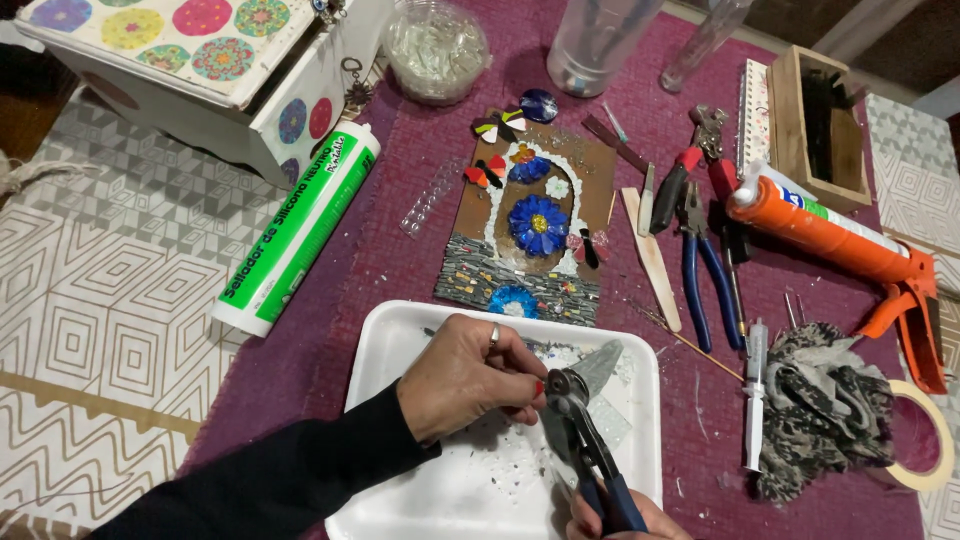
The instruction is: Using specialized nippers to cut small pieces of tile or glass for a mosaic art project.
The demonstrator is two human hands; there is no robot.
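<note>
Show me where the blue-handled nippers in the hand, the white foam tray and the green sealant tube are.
blue-handled nippers [572, 420], head view, on the metal head.
white foam tray [400, 330], head view, on its bare upper left rim.
green sealant tube [300, 228], head view, on the middle of the body.

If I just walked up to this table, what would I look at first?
Probably the mosaic panel in the middle of the purple mat, with its bright blue glass flower. Just below it, over a white foam tray, the left hand holds a piece of clear glass while the right hand grips blue-handled nippers on it. At the right lies an orange caulking gun.
</note>
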